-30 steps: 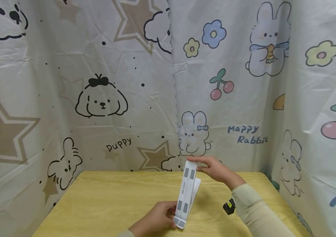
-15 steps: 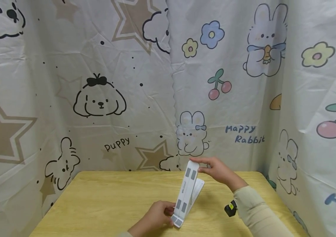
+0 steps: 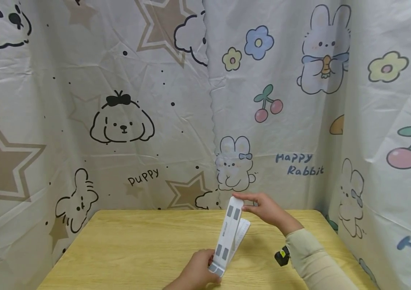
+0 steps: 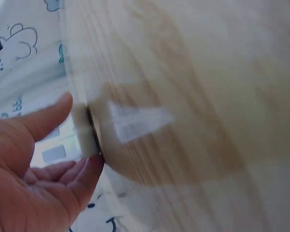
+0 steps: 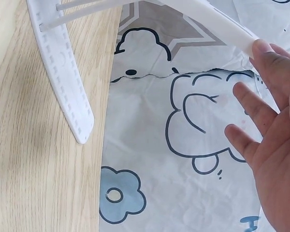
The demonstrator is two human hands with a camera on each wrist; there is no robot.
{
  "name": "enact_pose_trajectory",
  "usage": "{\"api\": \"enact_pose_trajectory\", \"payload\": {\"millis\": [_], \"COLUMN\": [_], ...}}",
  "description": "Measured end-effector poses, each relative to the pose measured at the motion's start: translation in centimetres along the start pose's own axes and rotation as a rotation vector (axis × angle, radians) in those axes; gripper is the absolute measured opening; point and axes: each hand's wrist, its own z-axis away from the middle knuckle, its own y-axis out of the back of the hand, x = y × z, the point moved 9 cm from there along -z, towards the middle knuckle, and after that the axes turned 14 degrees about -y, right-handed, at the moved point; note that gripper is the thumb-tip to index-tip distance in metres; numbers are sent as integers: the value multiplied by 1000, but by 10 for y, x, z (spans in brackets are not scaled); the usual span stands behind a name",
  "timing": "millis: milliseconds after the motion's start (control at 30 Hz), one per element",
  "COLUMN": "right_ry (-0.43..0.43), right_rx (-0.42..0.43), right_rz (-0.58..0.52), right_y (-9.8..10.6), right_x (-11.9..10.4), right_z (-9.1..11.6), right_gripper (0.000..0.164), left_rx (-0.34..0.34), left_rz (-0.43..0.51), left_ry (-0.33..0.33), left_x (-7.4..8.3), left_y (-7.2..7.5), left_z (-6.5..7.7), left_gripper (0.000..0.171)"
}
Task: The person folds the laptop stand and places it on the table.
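A white folding laptop stand [image 3: 227, 229] with grey pads is held tilted over the table, its top leaning right and its rear part [image 3: 240, 233] spread out behind. My left hand [image 3: 197, 270] grips the lower end, thumb on one side and fingers on the other. In the left wrist view that end [image 4: 84, 130] sits between thumb and fingertips. At the upper end, my right hand [image 3: 268, 209] pinches the tip between thumb and forefinger. The right wrist view shows its other fingers spread away from the stand, and a perforated white arm [image 5: 67, 92] close over the wood.
A small black object with a yellow-green mark [image 3: 282, 256] lies on the wood-grain table [image 3: 136, 241], beside the right sleeve [image 3: 317, 257]. Behind the table's far edge hangs a printed curtain [image 3: 176, 121], which also runs along both sides.
The stand has leaned slightly further right, and its rear part has spread wider from the front. My left hand has shifted around the lower end, fingers now beneath it. My right hand keeps its pinch.
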Motion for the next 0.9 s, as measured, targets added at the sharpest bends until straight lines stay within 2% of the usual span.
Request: {"api": "enact_pose_trajectory", "payload": {"millis": [100, 367, 567, 800, 900], "right_ry": [12, 41, 61, -15, -21], "right_rx": [6, 9, 22, 65, 68], "right_rz": [14, 7, -5, -10, -18], "right_y": [0, 1, 5, 20, 25], "right_x": [-2, -3, -3, 8, 12], "right_z": [0, 3, 12, 30, 35], "right_gripper": [50, 51, 49, 46, 45], "left_rx": [30, 49, 1, -76, -97], "left_rz": [-37, -1, 20, 7, 13], "left_ry": [22, 51, 55, 69, 75], "left_x": [1, 6, 1, -7, -8], "left_y": [1, 0, 0, 0, -3], "left_z": [0, 0, -5, -11, -13], "left_gripper": [54, 49, 55, 64, 65]}}
